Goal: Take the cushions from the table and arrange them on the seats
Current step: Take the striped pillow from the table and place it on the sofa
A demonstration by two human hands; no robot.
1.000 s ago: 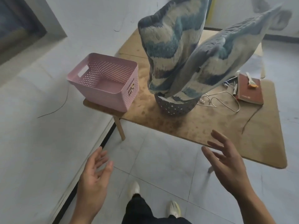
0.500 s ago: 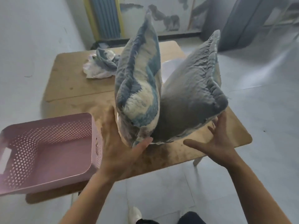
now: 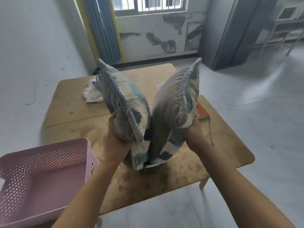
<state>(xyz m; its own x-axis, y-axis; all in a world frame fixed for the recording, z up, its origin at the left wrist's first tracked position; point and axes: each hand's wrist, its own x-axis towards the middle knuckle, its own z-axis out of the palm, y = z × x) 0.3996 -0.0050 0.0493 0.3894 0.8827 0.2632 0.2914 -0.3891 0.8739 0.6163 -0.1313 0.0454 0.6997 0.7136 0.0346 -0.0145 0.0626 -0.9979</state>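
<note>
Two cushions upright, V-splayed over tabletop [image 3: 230,145]: left hand [image 3: 115,142] grip clutching left cushion [image 3: 121,102], right hand [image 3: 194,134] grip clutching right cushion [image 3: 177,99]; long axes rising, lower ends touching in dark basket [image 3: 148,168].

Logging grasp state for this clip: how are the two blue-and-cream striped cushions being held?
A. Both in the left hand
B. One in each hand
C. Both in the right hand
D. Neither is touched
B: the left hand has a grip on the left blue-and-cream striped cushion, and the right hand on the right one, over the wooden table.
</note>
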